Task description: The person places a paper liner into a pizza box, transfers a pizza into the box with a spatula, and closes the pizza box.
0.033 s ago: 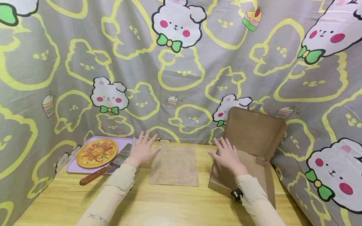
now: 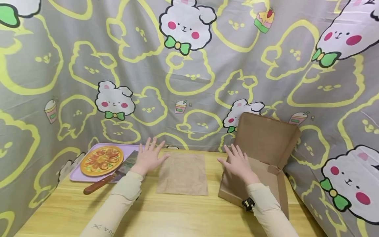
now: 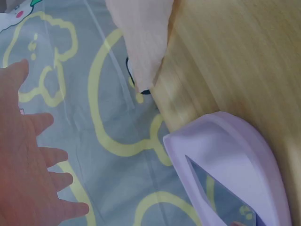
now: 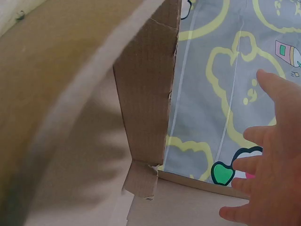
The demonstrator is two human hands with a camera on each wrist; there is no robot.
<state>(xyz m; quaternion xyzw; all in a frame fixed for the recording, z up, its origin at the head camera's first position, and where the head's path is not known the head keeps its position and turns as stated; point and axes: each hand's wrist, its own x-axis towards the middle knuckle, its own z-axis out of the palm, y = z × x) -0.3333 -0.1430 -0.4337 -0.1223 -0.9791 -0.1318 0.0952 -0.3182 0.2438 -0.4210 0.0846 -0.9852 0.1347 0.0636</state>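
Note:
My left hand (image 2: 149, 158) is held with fingers spread above the right end of a lilac tray (image 2: 126, 148). A toy-like pizza (image 2: 102, 160) lies on that tray, beside a pizza server with a wide metal blade and a wooden handle (image 2: 98, 184). The handle sticks out over the tray's front edge. My right hand (image 2: 240, 167), fingers also spread, hovers over the left part of an open cardboard pizza box (image 2: 267, 138). Between the hands a square of brown paper (image 2: 183, 174) lies flat on the table. Neither hand holds anything.
The wooden table (image 2: 177, 214) runs back to a grey curtain (image 2: 201, 72) printed with rabbits. The box's lid stands raised at the back; a cardboard side flap (image 4: 146, 94) shows in the right wrist view. A black strap (image 2: 248, 204) sits at the right wrist.

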